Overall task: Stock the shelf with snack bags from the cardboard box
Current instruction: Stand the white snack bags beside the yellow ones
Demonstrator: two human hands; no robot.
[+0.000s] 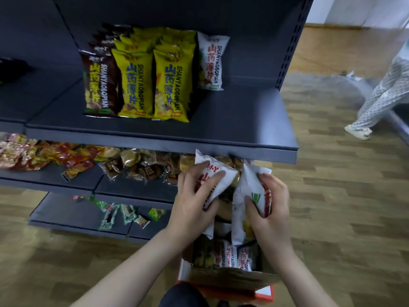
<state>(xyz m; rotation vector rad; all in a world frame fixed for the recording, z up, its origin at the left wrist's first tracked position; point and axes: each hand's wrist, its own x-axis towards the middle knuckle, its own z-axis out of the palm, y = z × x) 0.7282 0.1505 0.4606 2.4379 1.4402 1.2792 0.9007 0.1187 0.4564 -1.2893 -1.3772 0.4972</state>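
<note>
My left hand [194,200] grips a white snack bag [218,173] with red print, held just under the front lip of the dark grey shelf [243,120]. My right hand [271,209] grips a second white snack bag [243,189] beside it. Both bags hang above the open cardboard box [232,275] on the floor, where more white bags [234,254] stand. On the shelf stand rows of brown bags [99,85], yellow bags [152,83] and one white bag [211,60] at the right end.
The shelf has bare room to the right of the white bag. Lower shelves hold small wrapped snacks [132,165] and loose packets [124,213]. A person in dotted trousers [380,94] walks on the wooden floor at the right.
</note>
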